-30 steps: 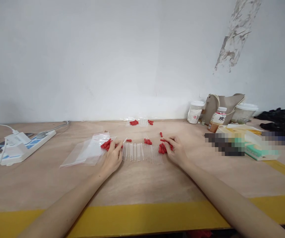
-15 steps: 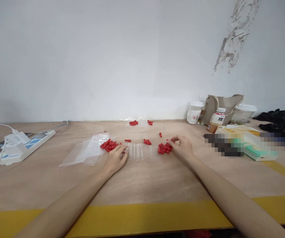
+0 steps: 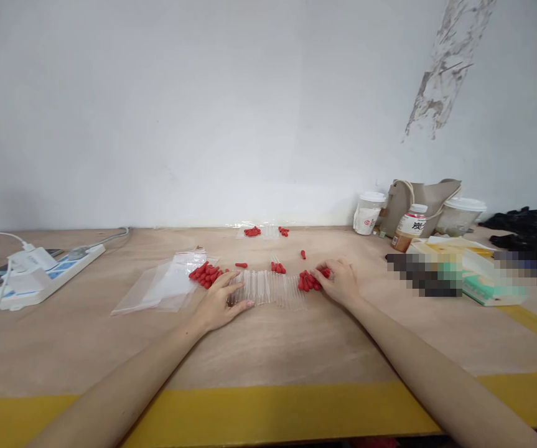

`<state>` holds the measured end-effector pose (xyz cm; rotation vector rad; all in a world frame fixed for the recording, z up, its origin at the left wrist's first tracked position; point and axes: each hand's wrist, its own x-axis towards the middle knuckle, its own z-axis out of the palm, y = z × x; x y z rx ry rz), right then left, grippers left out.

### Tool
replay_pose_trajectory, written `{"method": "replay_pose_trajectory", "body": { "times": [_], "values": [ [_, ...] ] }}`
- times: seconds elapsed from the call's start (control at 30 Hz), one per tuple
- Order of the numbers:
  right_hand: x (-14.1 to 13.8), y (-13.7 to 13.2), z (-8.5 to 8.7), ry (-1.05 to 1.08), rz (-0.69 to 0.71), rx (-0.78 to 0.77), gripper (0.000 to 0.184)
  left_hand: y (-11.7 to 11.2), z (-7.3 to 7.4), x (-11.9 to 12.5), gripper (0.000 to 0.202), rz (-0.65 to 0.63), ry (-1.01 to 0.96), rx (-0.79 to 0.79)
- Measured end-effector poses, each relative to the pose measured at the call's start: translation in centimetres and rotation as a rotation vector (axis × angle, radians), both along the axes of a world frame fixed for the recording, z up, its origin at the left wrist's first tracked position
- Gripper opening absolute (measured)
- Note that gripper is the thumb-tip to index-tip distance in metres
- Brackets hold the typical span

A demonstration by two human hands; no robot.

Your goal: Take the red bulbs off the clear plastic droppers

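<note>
Clear thin dropper tubes [image 3: 268, 289] lie side by side in a row across the middle of the table. My left hand [image 3: 219, 302] rests at the row's left end, its fingers apart and its thumb stretched over the near ends of the tubes. Beside it is a pile of red rubber bulbs [image 3: 203, 274]. My right hand [image 3: 340, 283] is at a second pile of red bulbs [image 3: 306, 281] on the right, its fingers curled down around a red rubber bulb [image 3: 325, 272] that they partly hide. A few bulbs on tubes [image 3: 278, 267] lie just behind the row.
Clear plastic bags [image 3: 165, 283] lie left of the bulbs, and a white power strip [image 3: 63, 274] is farther left. Single bulbs [image 3: 303, 254] lie behind the row. Along the right stand a paper cup [image 3: 368, 214], a drink bottle [image 3: 409, 229] and a green box [image 3: 487, 283].
My left hand has spread its fingers and brought its thumb forward over the tubes. My right hand has moved slightly left and nearer, onto the right pile of bulbs.
</note>
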<state>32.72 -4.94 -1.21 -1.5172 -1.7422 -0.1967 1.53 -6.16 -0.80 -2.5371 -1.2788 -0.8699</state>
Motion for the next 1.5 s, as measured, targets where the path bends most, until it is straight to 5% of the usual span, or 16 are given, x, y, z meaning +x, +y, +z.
{"method": "replay_pose_trajectory", "body": {
  "times": [0.2, 0.43, 0.6, 0.83, 1.1, 1.17, 1.33, 1.5],
  "values": [
    [-0.4, 0.3, 1.5, 0.084, -0.087, -0.015, 0.024, -0.4, 0.4, -0.8, 0.047, -0.02, 0.03, -0.044],
    [-4.4, 4.0, 4.9, -0.09, -0.129, -0.459, 0.021, -0.3, 0.7, -2.2, 0.053, -0.067, 0.016, -0.03],
    [-7.7, 6.9, 4.1, -0.073, -0.171, -0.642, 0.016, 0.1, 0.6, -2.8, 0.044, -0.039, -0.008, -0.02],
    [-8.4, 7.7, 3.7, -0.088, -0.184, -0.742, 0.017, -0.4, 0.8, -2.1, 0.04, -0.031, 0.007, -0.031],
    [-6.5, 2.9, 6.0, -0.229, -0.077, -0.417, 0.021, -0.6, 0.9, -1.7, 0.045, -0.063, -0.02, -0.041],
    [-5.7, 0.7, 5.0, -0.272, 0.006, -0.291, 0.019, -0.7, 0.7, -1.3, 0.051, -0.063, -0.059, -0.034],
    [-4.8, -3.1, 0.5, -0.364, 0.324, 0.299, 0.02, -1.4, 0.5, 0.4, 0.054, -0.084, -0.142, 0.026],
    [-6.1, -3.9, -0.8, -0.312, 0.411, 0.413, 0.013, -1.7, 0.1, 1.5, 0.021, -0.241, 0.004, 0.152]
  ]
}}
